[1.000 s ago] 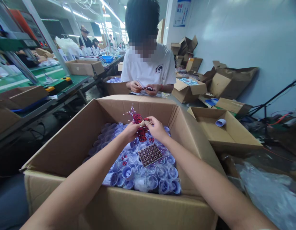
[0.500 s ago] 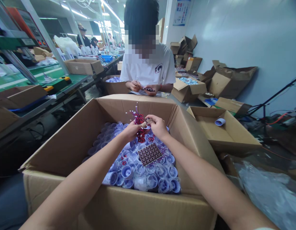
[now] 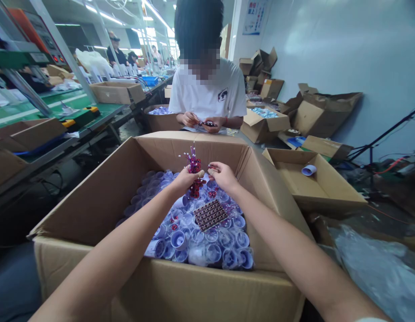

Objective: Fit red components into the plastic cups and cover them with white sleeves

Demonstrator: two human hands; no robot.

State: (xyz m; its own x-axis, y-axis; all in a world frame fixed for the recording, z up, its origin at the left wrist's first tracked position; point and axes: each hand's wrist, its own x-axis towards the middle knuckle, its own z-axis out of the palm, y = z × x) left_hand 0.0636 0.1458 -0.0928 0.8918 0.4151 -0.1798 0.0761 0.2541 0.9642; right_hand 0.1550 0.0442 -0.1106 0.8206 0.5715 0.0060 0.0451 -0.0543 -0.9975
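My left hand [image 3: 185, 181] is closed around red circuit boards [image 3: 194, 191], from whose top stick out thin purple wires [image 3: 193, 161] with white ends. Just to the right, my right hand [image 3: 225, 177] pinches a small reddish board piece [image 3: 212, 167], mostly covered by the fingers. A narrow gap separates the two hands. Below them, a dark panel of many small round circuit boards [image 3: 210, 215] lies on white plastic cups [image 3: 178, 240], some wrapped in clear film. A few small red round boards [image 3: 212, 194] rest among the cups. A large cardboard box [image 3: 167, 290] holds all this.
Across the box, a person in a white shirt [image 3: 207, 100] handles a similar dark board. To the right stands a cardboard tray [image 3: 328, 190] with one white cup [image 3: 308, 170]. Clear plastic bags [image 3: 365, 264] lie lower right. A green workbench [image 3: 109, 112] runs along the left.
My hands have moved apart: the right hand has drawn slightly rightward from the red boards with a small piece in its fingers. The red boards in my left hand have turned a little.
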